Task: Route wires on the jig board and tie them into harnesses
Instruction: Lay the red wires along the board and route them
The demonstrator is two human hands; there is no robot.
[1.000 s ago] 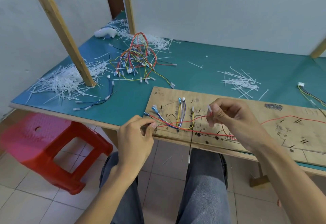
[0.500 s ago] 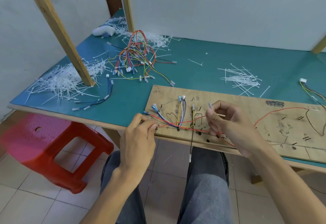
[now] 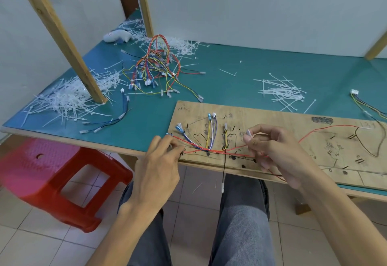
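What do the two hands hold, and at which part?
The left hand pinches the wire bundle at its left end. The right hand pinches a thin white piece, probably a cable tie, just below its tip.

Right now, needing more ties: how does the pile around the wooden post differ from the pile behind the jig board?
The post pile is far larger and denser than the board pile. The post pile rings the foot of the wooden post; the board pile lies in the open behind the jig board. Both are loose white ties on the green table.
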